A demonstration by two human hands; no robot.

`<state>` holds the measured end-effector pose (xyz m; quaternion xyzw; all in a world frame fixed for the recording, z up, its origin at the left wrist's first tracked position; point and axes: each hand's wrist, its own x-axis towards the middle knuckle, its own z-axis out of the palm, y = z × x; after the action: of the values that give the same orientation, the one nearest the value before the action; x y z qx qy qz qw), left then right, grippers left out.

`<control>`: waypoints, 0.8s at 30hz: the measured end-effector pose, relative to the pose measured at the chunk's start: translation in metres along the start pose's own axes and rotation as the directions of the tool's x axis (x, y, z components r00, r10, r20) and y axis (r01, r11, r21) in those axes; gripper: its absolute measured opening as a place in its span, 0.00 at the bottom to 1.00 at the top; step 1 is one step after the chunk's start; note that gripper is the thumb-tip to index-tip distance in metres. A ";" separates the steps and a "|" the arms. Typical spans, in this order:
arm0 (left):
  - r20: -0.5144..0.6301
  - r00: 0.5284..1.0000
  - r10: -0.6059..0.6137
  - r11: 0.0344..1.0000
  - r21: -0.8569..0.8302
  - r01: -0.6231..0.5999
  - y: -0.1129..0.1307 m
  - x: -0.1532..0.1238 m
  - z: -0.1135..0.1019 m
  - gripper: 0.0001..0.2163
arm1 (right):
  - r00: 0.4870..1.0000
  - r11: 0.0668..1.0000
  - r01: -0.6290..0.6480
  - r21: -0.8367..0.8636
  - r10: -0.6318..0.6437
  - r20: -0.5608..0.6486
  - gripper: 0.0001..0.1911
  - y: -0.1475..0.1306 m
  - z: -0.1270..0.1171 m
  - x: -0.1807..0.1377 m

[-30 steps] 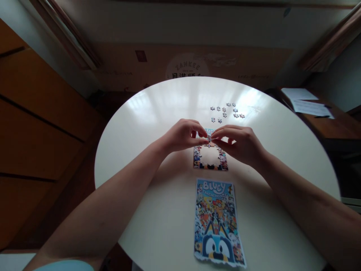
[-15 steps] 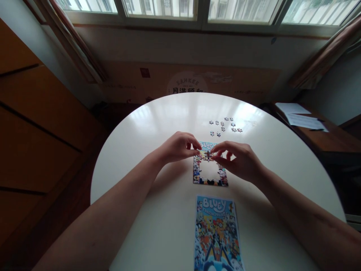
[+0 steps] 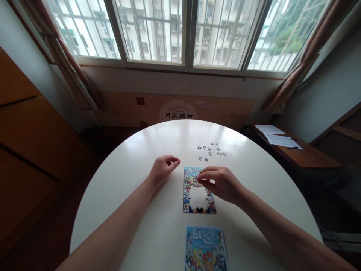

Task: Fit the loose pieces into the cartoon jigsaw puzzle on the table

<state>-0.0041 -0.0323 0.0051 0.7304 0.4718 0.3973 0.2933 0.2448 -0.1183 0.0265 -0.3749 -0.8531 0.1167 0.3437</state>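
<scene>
A partly assembled jigsaw puzzle (image 3: pixel 186 199) lies flat on the white table, its border joined around an open middle where the white surface shows. Over its upper part, my right hand (image 3: pixel 221 182) has thumb and fingertips closed on a small puzzle piece (image 3: pixel 197 181), mostly covered by the fingers. To the puzzle's upper left, apart from it, my left hand (image 3: pixel 163 169) rests near the table with its fingertips pressed together, and nothing shows between them. Beyond the puzzle, several loose puzzle pieces (image 3: pixel 210 153) lie scattered.
A Bluey picture sheet (image 3: pixel 205 248) lies nearest me, below the puzzle. The round white table (image 3: pixel 113 210) has its curved edge toward the windows. A wooden side table (image 3: pixel 310 156) with papers (image 3: pixel 278 135) stands at the right; an orange cabinet (image 3: pixel 34 158) is at the left.
My left hand has drawn away from the puzzle to the left, its fingertips coming together. My right hand stays at the puzzle's upper part. The camera view has tilted up and shifted.
</scene>
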 end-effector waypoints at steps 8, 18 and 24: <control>0.044 0.999 -0.031 0.999 -0.019 0.032 -0.003 0.002 -0.003 0.14 | 0.970 0.934 -0.232 -0.273 0.241 0.001 0.07 0.065 -0.007 0.049; 0.027 0.995 -0.092 0.990 -0.106 0.095 0.001 0.002 -0.006 0.18 | 0.965 0.921 -0.252 -0.297 0.264 -0.003 0.08 0.109 0.015 0.076; 0.024 0.996 -0.089 0.992 -0.089 0.091 0.003 0.003 -0.006 0.17 | 0.957 0.915 -0.287 -0.282 0.263 -0.122 0.11 0.121 -0.043 0.071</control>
<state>-0.0076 -0.0307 0.0113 0.6981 0.4831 0.3974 0.3483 0.3071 0.0141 0.0389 -0.5429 -0.7849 0.0195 0.2981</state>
